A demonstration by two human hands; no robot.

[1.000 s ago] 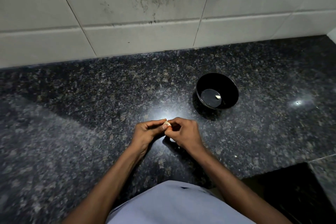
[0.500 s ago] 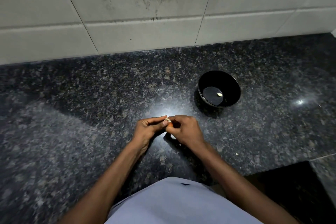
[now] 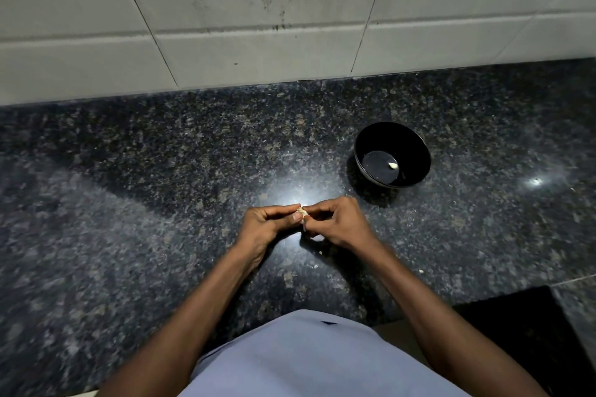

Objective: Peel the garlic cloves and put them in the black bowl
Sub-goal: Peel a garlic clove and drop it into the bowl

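Both hands meet low over the dark bench [image 3: 135, 209], and the garlic clove [image 3: 302, 211] sits pinched between them: the left hand [image 3: 262, 229] holds it with thumb and forefinger curled round its near end, while the right hand [image 3: 338, 223] nips at its papery skin with bent fingers [image 3: 317, 208]. The clove is too small to read its long axis. The black bowl [image 3: 416, 151] lies beyond and to the right of the fingers, apart from them, with one peeled clove [image 3: 393, 166] already on its floor. The right hand is the nearer, so the drop probably falls to it.
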